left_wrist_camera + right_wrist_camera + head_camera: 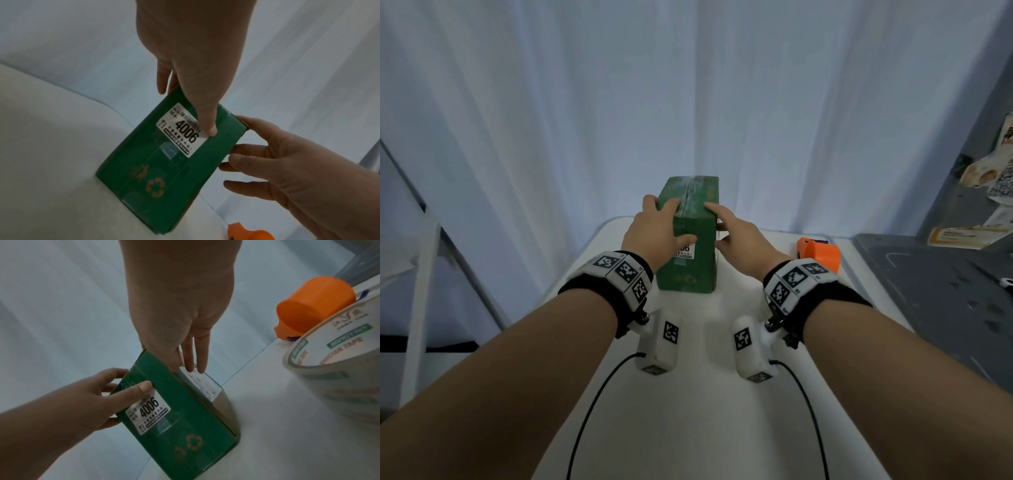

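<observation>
The white bench (688,428) carries the green box (688,277), which stands upright on one narrow end, its broad front face turned toward the person. Both forearms reach forward over the bench, one to each side of the box, with the wrists raised above the surface.

The left hand (650,236) grips the box at its upper left corner. Its thumb lies flat on the front face and its fingers wrap round the left side and top edge. The right hand (743,243) meets the box at the upper right. Its forefinger rests on the top, and the other fingers are fairly straight and spread, with their tips against the right side. It seems to press there rather than clasp, though the wrist views are too distorted to be sure.

To the right of the box and well apart from it sit a roll of printed clear tape (333,369) and an orange tape dispenser (820,255). A white label (180,134) marked 4006 is stuck high on the box's front face, with the left thumb tip on its edge.
</observation>
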A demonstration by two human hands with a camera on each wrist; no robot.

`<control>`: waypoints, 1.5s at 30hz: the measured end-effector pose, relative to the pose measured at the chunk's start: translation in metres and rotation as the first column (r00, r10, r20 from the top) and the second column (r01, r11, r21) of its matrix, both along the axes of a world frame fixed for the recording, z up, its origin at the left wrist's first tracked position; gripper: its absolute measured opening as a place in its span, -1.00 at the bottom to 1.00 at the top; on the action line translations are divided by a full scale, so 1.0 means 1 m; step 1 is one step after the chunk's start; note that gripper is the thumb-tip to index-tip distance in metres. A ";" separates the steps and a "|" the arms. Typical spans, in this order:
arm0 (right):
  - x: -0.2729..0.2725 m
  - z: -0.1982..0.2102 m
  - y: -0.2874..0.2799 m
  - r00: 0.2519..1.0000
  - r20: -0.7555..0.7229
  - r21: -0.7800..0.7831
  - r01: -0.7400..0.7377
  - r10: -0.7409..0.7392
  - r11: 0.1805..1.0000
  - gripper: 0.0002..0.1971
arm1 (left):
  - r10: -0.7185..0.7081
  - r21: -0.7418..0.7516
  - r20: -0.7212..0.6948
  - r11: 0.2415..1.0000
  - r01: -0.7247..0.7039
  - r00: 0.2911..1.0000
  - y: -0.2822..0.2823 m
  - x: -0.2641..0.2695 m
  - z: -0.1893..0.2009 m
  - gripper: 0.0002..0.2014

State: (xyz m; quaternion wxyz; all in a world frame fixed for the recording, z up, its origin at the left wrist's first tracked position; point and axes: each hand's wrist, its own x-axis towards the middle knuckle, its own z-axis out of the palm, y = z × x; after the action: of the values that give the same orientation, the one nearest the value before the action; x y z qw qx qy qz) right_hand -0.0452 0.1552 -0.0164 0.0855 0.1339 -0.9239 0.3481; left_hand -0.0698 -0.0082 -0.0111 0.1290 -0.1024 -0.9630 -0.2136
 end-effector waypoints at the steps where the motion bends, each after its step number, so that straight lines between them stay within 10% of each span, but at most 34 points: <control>1: 0.001 0.002 0.004 1.000 0.006 0.032 -0.010 0.009 0.999 -0.33 | 0.008 -0.026 -0.019 1.000 -0.009 1.000 0.000 0.000 -0.001 -0.26; 12: 0.040 0.009 0.090 0.989 0.044 0.153 0.131 -0.139 0.980 -0.46 | -0.229 -0.153 -0.313 0.970 0.189 0.922 0.058 0.042 0.010 -0.45; 17: 0.065 -0.018 0.123 0.960 0.136 0.045 0.239 -0.243 0.970 -0.56 | -0.519 -0.274 -0.023 0.825 0.494 0.855 0.106 0.060 -0.025 -0.49; 23: 0.090 -0.042 0.140 0.913 0.263 0.046 0.311 -0.312 0.949 -0.54 | -0.508 -0.388 0.306 0.706 0.593 0.805 0.126 0.070 -0.055 -0.58; 34: 0.094 -0.034 0.104 0.900 0.419 -0.465 0.328 -0.122 0.822 -0.40 | -0.628 0.154 0.177 0.778 0.609 0.758 0.072 0.078 -0.042 -0.87; 45: 0.097 -0.030 0.074 0.962 0.231 -0.419 0.230 -0.142 0.878 -0.58 | -0.521 0.294 0.120 0.832 0.471 0.845 0.073 0.079 -0.034 -0.83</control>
State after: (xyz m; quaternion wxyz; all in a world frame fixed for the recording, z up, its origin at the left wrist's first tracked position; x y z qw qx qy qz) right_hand 0.0519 0.2287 -0.0468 0.0565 -0.0133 -0.8332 0.5500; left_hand 0.0097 0.0644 -0.0448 -0.0140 -0.3109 -0.8754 -0.3700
